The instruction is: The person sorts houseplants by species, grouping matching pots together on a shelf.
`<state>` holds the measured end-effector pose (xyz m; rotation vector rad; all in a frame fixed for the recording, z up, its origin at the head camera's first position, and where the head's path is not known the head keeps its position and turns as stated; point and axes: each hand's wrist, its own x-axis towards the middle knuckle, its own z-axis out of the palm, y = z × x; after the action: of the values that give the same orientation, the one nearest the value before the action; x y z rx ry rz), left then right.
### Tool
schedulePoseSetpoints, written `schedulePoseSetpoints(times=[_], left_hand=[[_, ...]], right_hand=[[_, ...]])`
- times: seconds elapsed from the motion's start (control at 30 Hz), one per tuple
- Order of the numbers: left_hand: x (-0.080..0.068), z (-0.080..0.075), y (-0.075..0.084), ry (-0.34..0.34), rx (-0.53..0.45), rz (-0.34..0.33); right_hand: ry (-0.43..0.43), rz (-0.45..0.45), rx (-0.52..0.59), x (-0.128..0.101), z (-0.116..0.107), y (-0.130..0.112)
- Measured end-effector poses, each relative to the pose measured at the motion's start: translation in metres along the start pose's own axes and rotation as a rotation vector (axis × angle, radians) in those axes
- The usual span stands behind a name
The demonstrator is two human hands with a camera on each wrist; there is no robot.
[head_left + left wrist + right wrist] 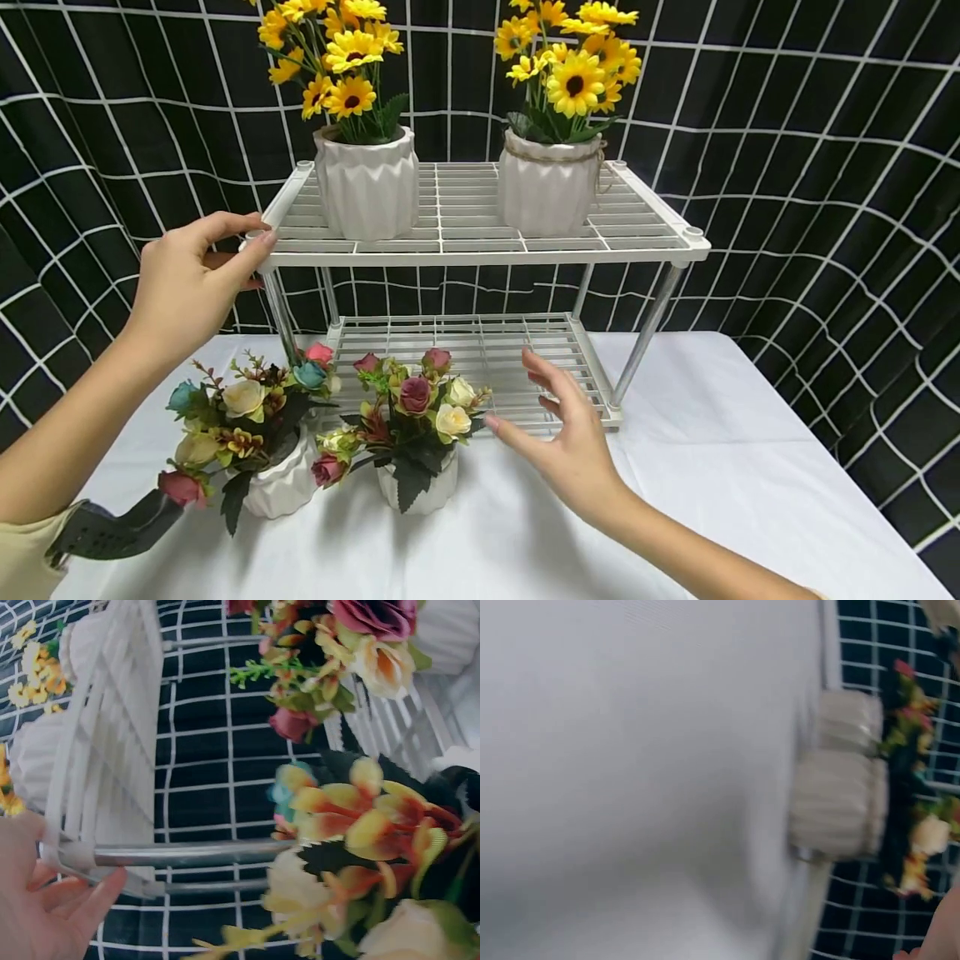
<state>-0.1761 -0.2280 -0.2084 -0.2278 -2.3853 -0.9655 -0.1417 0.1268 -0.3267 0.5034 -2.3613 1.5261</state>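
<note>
A white two-shelf rack [480, 246] stands on a white-clothed table. On its top shelf sit two white pots of yellow sunflowers [366, 179] [549, 187]. My left hand [240, 250] grips the top shelf's front left corner, thumb below and fingers over the edge; the left wrist view shows that hand [45, 915] at the corner [112, 877]. Two white pots of mixed roses stand in front of the rack, one at the left [281, 483] and one to its right [420, 487]. My right hand [547, 417] hovers open just right of the right rose pot, fingers spread, holding nothing.
The lower shelf [480, 350] holds nothing. A black curtain with white grid lines [825, 167] hangs behind and around the table. White tablecloth [712, 467] stretches to the right. A dark wrist mount [112, 529] shows at the lower left. The right wrist view is blurred.
</note>
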Motion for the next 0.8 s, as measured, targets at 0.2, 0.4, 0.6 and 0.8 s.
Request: schedulePoseSetpoints(times=[0.2,0.4,0.6,0.8], left_hand=[[0.006,0.001,0.007,0.053,0.050,0.027],[0.007,0.004,0.008,0.058,0.020,0.018],[0.008,0.007,0.008,0.071,0.003,0.014],[0.008,0.007,0.007,0.091,0.007,0.014]], right_hand=[[-0.036,0.055,-0.003,-0.018,0.025,0.020],[-0.108,0.126,0.025,-0.033,0.046,0.029],[-0.123,0.191,0.122,-0.040,0.068,0.034],[-0.097,0.202,0.215,-0.044,0.088,0.036]])
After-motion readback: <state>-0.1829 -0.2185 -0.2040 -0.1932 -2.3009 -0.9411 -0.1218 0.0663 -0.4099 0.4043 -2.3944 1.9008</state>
